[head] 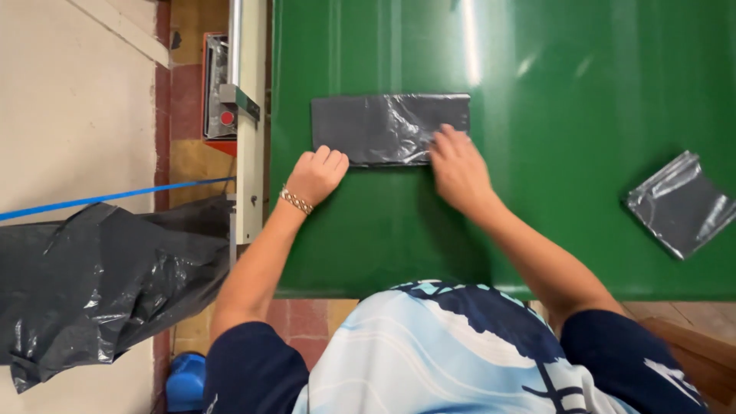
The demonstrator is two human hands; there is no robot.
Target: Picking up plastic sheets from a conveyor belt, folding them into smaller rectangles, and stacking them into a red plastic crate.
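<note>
Two bare hands work on a glossy green tabletop (pixel 552 253) in the head view. Between them lies a folded rectangle of dark grey plastic film (pixel 383 126), flat on the green surface near its left edge, its long sides running left to right. The left hand (pixel 316 175) sits at the near left corner of the folded film, fingers curled in loosely so the knuckles touch its near edge; whether anything is pinched under them I cannot tell. A beaded bracelet (pixel 295 200) circles that wrist. The right hand (pixel 458 170) lies spread and flat, fingertips pressing down on the film's near right part, holding nothing. Well apart to the right, a second, smaller folded square of grey plastic (pixel 678 203) rests tilted on the tabletop. Left of the table stands a white metal rail (pixel 251 153) with a red-framed machine part (pixel 218 92) behind it, and lower left a large crumpled black plastic bag (pixel 84 284) bulges beside a taut blue strap (pixel 107 198).
</note>
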